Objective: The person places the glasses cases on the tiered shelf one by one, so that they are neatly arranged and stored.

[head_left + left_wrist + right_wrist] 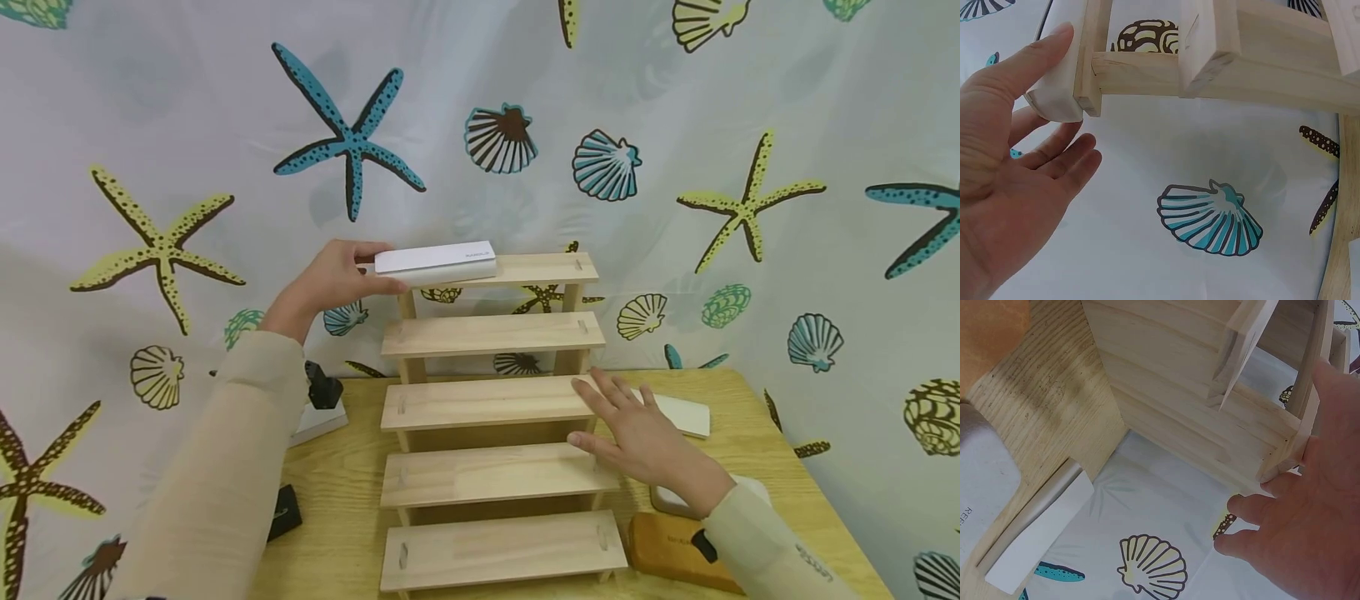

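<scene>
A long white glasses case (438, 263) with small dark lettering lies on the left part of the top step of a wooden tiered stand (491, 333). My left hand (337, 275) holds the case by its left end, thumb on the near side. In the left wrist view, the left thumb lies along the case (1060, 94), and the other fingers spread below and behind its end. My right hand (637, 433) is at the right end of the middle step, fingers extended. The right wrist view shows its fingertips at the edge of a wooden step (1285, 453).
Right of the stand lie a white flat case (686, 415), a pale rounded case (750, 487) and an orange-brown case (675, 550). Leftward are a black object (322, 387) on a white box (318, 423) and a small black box (285, 511). A patterned curtain (525, 208) hangs behind.
</scene>
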`<action>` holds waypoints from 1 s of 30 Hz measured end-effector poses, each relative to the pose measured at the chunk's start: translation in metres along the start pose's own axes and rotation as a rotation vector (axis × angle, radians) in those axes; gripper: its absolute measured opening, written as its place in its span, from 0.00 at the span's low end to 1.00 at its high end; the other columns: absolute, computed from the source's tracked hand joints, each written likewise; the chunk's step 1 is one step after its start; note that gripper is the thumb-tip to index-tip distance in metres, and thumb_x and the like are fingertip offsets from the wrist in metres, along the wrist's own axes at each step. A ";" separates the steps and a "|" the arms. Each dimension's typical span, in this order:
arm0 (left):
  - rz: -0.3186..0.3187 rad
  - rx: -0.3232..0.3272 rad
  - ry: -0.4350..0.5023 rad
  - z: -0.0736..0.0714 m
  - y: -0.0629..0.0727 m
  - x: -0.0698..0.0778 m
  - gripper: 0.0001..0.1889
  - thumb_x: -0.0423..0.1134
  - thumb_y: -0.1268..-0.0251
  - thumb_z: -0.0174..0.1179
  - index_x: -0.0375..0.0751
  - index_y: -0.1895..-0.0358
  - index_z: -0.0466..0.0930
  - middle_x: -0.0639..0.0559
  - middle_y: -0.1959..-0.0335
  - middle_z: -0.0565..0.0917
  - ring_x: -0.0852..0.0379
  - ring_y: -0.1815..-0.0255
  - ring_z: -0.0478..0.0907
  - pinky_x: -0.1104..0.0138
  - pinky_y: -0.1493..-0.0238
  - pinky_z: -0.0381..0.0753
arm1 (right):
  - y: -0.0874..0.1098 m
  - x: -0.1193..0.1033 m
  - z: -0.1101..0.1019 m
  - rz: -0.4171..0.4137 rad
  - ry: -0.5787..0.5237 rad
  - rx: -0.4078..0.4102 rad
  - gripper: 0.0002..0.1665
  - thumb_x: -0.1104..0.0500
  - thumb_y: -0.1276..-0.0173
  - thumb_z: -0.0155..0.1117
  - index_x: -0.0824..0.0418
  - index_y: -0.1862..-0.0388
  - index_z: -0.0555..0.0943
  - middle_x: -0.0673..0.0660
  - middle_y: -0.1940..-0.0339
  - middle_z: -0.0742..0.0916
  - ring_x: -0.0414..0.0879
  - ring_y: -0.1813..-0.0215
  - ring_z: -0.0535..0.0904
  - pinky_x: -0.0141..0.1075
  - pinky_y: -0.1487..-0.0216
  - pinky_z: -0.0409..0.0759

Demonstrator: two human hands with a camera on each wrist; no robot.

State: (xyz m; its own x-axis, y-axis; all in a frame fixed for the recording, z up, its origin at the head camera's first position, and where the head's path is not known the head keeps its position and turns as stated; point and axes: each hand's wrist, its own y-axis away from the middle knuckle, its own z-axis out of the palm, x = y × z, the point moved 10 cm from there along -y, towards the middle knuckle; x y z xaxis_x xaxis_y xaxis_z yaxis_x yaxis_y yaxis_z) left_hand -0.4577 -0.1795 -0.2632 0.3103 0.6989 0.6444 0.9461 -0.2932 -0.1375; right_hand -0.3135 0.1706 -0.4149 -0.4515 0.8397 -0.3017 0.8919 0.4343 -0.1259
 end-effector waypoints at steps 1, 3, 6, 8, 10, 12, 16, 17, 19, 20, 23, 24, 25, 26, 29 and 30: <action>0.003 0.000 0.001 0.000 0.000 0.000 0.38 0.47 0.34 0.75 0.36 0.24 0.73 0.35 0.30 0.79 0.39 0.36 0.79 0.61 0.50 0.83 | 0.000 0.000 0.000 0.001 -0.001 0.001 0.49 0.33 0.21 0.57 0.51 0.12 0.56 0.64 0.11 0.56 0.74 0.16 0.57 0.77 0.21 0.49; 0.003 0.006 0.009 0.000 0.000 0.000 0.39 0.46 0.34 0.74 0.36 0.23 0.71 0.35 0.29 0.78 0.38 0.34 0.78 0.56 0.45 0.85 | 0.000 0.000 0.000 0.004 -0.002 0.001 0.49 0.32 0.21 0.57 0.51 0.12 0.55 0.64 0.11 0.56 0.74 0.16 0.58 0.76 0.21 0.49; -0.004 0.028 0.039 -0.001 0.000 -0.002 0.40 0.46 0.33 0.74 0.36 0.22 0.70 0.34 0.28 0.77 0.37 0.30 0.76 0.47 0.37 0.84 | 0.001 0.000 0.000 0.006 -0.006 0.003 0.49 0.32 0.21 0.57 0.52 0.12 0.55 0.64 0.11 0.56 0.74 0.16 0.58 0.76 0.20 0.49; -0.006 0.048 0.063 -0.001 0.000 -0.004 0.40 0.45 0.33 0.74 0.35 0.22 0.69 0.34 0.28 0.77 0.36 0.28 0.76 0.44 0.33 0.82 | 0.001 0.000 -0.001 0.006 -0.009 0.003 0.49 0.32 0.21 0.57 0.51 0.12 0.55 0.64 0.11 0.56 0.74 0.16 0.58 0.76 0.20 0.49; -0.002 0.064 0.075 -0.001 0.000 -0.006 0.40 0.45 0.32 0.74 0.35 0.21 0.68 0.34 0.28 0.77 0.36 0.29 0.77 0.43 0.32 0.81 | 0.001 0.000 0.000 0.006 -0.011 0.002 0.49 0.32 0.21 0.57 0.51 0.12 0.55 0.64 0.11 0.56 0.74 0.16 0.58 0.76 0.20 0.49; 0.006 0.076 0.082 -0.001 0.001 -0.006 0.41 0.45 0.31 0.73 0.35 0.20 0.66 0.34 0.28 0.77 0.36 0.30 0.79 0.44 0.32 0.81 | 0.001 0.001 0.000 0.006 -0.011 0.001 0.49 0.32 0.21 0.56 0.51 0.12 0.55 0.64 0.11 0.56 0.74 0.17 0.58 0.76 0.20 0.48; 0.020 0.079 0.084 0.000 0.000 -0.006 0.42 0.45 0.30 0.72 0.34 0.19 0.63 0.33 0.26 0.76 0.36 0.29 0.79 0.44 0.32 0.81 | 0.001 0.000 0.000 0.006 -0.010 0.003 0.49 0.32 0.21 0.56 0.51 0.12 0.55 0.65 0.11 0.56 0.74 0.17 0.58 0.76 0.21 0.49; 0.023 0.078 0.082 0.000 0.000 -0.006 0.42 0.45 0.29 0.71 0.34 0.19 0.62 0.33 0.26 0.75 0.36 0.29 0.78 0.44 0.31 0.81 | 0.001 0.000 0.000 0.007 -0.010 0.003 0.49 0.32 0.21 0.56 0.51 0.12 0.55 0.64 0.11 0.56 0.74 0.17 0.58 0.76 0.21 0.49; 0.027 0.075 0.081 0.001 0.000 -0.007 0.42 0.45 0.28 0.70 0.34 0.18 0.60 0.32 0.25 0.74 0.35 0.28 0.77 0.45 0.31 0.80 | 0.000 0.001 0.001 0.008 -0.011 0.000 0.50 0.31 0.21 0.56 0.51 0.11 0.54 0.64 0.11 0.55 0.74 0.16 0.57 0.76 0.20 0.48; 0.030 0.073 0.080 0.002 0.000 -0.007 0.42 0.44 0.28 0.70 0.34 0.18 0.60 0.32 0.24 0.73 0.35 0.27 0.77 0.45 0.31 0.80 | 0.000 0.001 0.001 0.005 -0.012 0.002 0.50 0.31 0.22 0.56 0.51 0.11 0.55 0.65 0.11 0.56 0.74 0.17 0.58 0.76 0.21 0.49; 0.027 0.073 0.086 0.004 0.001 -0.009 0.43 0.44 0.27 0.69 0.34 0.17 0.58 0.32 0.23 0.72 0.34 0.26 0.75 0.45 0.29 0.78 | 0.000 0.001 0.002 0.006 -0.010 -0.002 0.50 0.31 0.22 0.56 0.51 0.11 0.54 0.65 0.11 0.56 0.74 0.17 0.58 0.76 0.20 0.49; 0.025 0.073 0.089 0.004 0.001 -0.009 0.43 0.44 0.27 0.69 0.34 0.17 0.58 0.32 0.23 0.71 0.34 0.26 0.75 0.45 0.29 0.78 | 0.001 0.001 0.002 0.006 -0.009 -0.002 0.50 0.32 0.22 0.56 0.51 0.11 0.54 0.65 0.11 0.56 0.74 0.17 0.58 0.76 0.20 0.49; 0.024 0.073 0.090 0.004 0.001 -0.009 0.43 0.43 0.27 0.69 0.33 0.17 0.57 0.32 0.23 0.71 0.34 0.25 0.74 0.45 0.29 0.78 | 0.001 0.001 0.002 0.004 -0.007 -0.001 0.50 0.32 0.22 0.56 0.52 0.12 0.55 0.65 0.11 0.56 0.75 0.17 0.58 0.76 0.21 0.49; 0.022 0.073 0.092 0.005 0.001 -0.009 0.43 0.43 0.27 0.69 0.33 0.17 0.57 0.32 0.23 0.71 0.34 0.25 0.74 0.45 0.29 0.78 | 0.001 0.000 0.001 0.003 -0.006 0.000 0.50 0.32 0.21 0.56 0.52 0.12 0.55 0.65 0.11 0.56 0.75 0.17 0.59 0.76 0.21 0.49; 0.021 0.071 0.098 0.005 0.002 -0.009 0.42 0.43 0.26 0.69 0.34 0.17 0.57 0.32 0.23 0.71 0.34 0.25 0.74 0.45 0.29 0.78 | 0.001 0.000 0.001 0.002 -0.004 0.001 0.49 0.32 0.21 0.56 0.51 0.12 0.55 0.64 0.11 0.55 0.74 0.17 0.58 0.76 0.21 0.50; 0.023 0.067 0.099 0.005 0.002 -0.008 0.43 0.43 0.26 0.69 0.34 0.17 0.56 0.32 0.23 0.71 0.34 0.25 0.74 0.45 0.29 0.78 | 0.001 0.000 0.001 0.002 -0.005 0.002 0.49 0.32 0.21 0.56 0.51 0.12 0.55 0.64 0.11 0.55 0.74 0.17 0.58 0.76 0.21 0.50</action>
State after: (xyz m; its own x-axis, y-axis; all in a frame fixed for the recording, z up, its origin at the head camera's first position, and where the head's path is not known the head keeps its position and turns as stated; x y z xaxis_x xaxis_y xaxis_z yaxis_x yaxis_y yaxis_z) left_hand -0.4579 -0.1825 -0.2729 0.3244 0.6236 0.7113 0.9440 -0.2615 -0.2013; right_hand -0.3126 0.1705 -0.4158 -0.4495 0.8390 -0.3066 0.8929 0.4320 -0.1271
